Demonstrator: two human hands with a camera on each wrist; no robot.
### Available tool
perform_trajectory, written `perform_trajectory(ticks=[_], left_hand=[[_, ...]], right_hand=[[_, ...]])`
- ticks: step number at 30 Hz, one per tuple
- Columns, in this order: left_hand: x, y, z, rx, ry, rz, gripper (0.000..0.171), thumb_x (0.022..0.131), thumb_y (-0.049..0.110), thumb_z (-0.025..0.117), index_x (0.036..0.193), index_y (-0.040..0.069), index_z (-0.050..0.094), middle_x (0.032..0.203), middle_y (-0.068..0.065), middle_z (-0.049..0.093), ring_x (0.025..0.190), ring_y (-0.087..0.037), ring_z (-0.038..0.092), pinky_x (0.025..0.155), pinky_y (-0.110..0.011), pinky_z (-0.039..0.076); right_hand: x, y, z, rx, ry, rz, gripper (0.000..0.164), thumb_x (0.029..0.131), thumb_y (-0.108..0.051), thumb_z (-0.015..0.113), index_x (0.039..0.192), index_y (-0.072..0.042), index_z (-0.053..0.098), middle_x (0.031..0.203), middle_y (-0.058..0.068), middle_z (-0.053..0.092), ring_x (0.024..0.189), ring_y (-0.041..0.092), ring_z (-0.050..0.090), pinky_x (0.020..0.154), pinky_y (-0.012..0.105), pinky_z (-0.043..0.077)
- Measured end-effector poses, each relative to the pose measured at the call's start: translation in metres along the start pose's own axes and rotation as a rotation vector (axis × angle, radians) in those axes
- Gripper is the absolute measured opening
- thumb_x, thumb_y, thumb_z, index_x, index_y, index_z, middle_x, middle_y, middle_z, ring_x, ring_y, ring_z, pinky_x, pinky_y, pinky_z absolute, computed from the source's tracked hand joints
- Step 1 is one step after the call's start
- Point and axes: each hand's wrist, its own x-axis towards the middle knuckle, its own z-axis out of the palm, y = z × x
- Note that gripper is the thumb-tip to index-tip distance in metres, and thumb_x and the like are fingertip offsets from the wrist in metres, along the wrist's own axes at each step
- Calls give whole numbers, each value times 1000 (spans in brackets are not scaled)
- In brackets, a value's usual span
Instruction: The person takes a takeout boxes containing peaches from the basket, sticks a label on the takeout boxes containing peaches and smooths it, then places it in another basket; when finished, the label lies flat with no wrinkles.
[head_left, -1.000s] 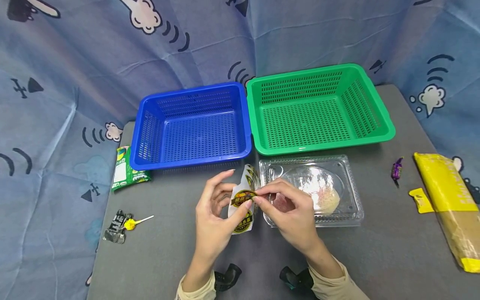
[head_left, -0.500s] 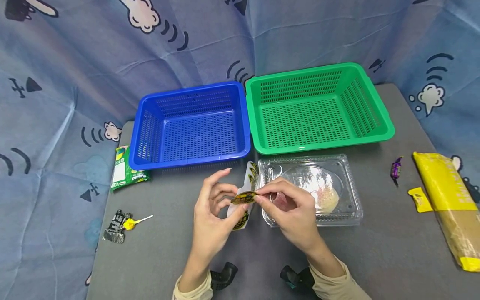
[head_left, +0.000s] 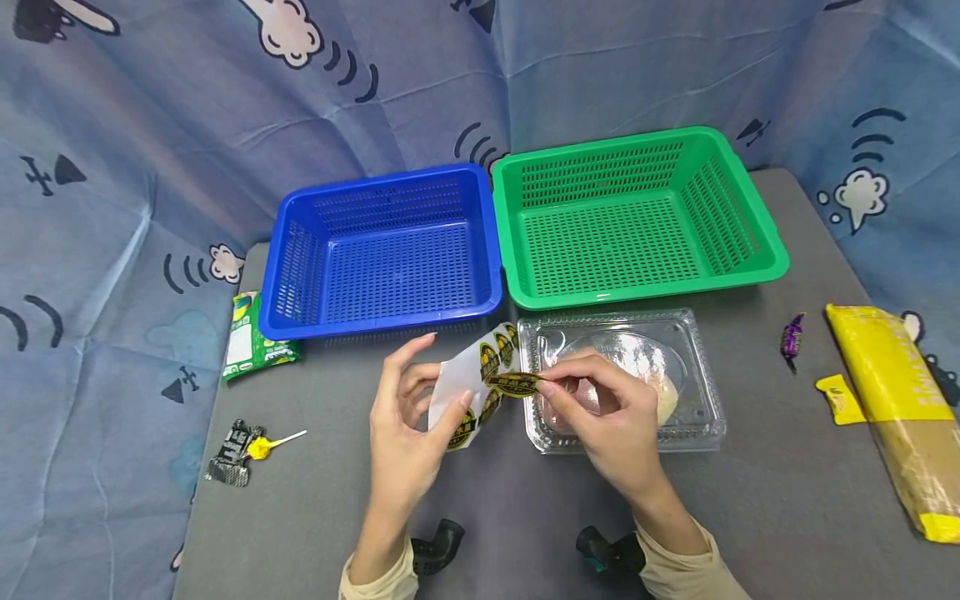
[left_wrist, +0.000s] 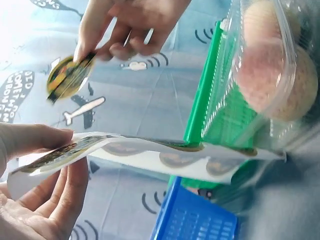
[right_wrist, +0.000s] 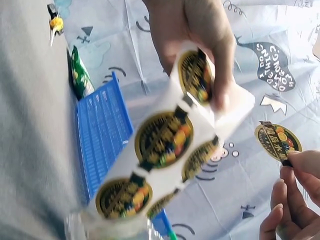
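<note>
My left hand [head_left: 408, 425] pinches a white backing sheet of round black-and-gold stickers [head_left: 487, 354] between thumb and fingers. Between the thumb and forefinger of my right hand [head_left: 611, 412] is a single sticker [head_left: 516, 384], held by its edge. In both wrist views this sticker [right_wrist: 278, 141] is apart from the sheet [right_wrist: 162, 140]. Below and behind the right hand lies a clear plastic clamshell box [head_left: 705, 400] with round, pinkish-yellow fruit [left_wrist: 277, 82] inside. The right hand hides part of the box in the head view.
A blue basket [head_left: 390, 327] and a green basket [head_left: 652, 293] stand side by side at the back. On the left are a green packet [head_left: 258, 350], a black wrapper [head_left: 234, 454] and a yellow lollipop [head_left: 260, 448]. A purple candy [head_left: 792, 340], small yellow packet [head_left: 842, 400] and long yellow package [head_left: 900, 400] lie right.
The single sticker has come off the backing sheet in my right hand, which has moved right. My left hand has shifted left, and the sheet has turned to show more of its face.
</note>
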Motion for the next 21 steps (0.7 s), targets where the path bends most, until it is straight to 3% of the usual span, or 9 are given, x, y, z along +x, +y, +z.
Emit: perform_trajectory(ticks=[4,7,13,16,21], left_hand=[[2,-3,-10,31,24,-34,77,82,-17,79,150,4,51,110,-21,72,103,-12,71,89,-22,61],[3,-7,-18,163,66,-26,78,83,-16,80,151,9,51,112,-20,74,105,-16,72,91,-21,60],[5,-19,-34,574,177,26,77,84,-10,82,151,14,52,144,-21,66,131,-35,66,109,-50,54],[6,-26,-41,650,192,3,77,84,-9,83,150,15,52,148,-22,62,132,-44,64,109,-61,52],[10,-40,-50,715,186,-104,78,86,-7,82,152,20,50,146,-24,63,126,-51,64,102,-66,50]], right_hand=[[0,4,-11,-20,27,1,9,86,12,80,92,14,73,89,6,75,83,11,64,76,18,54],[-1,6,-22,-43,37,21,10,84,18,77,92,15,73,91,5,76,83,12,64,77,18,54],[-3,9,-50,-155,43,146,14,84,24,72,93,14,73,89,-2,75,74,7,60,65,14,47],[-4,8,-64,-264,47,185,15,84,22,74,95,12,74,89,-6,75,71,6,59,63,14,45],[-4,6,-80,-402,86,219,16,82,20,78,94,9,75,89,-8,75,71,7,59,66,17,46]])
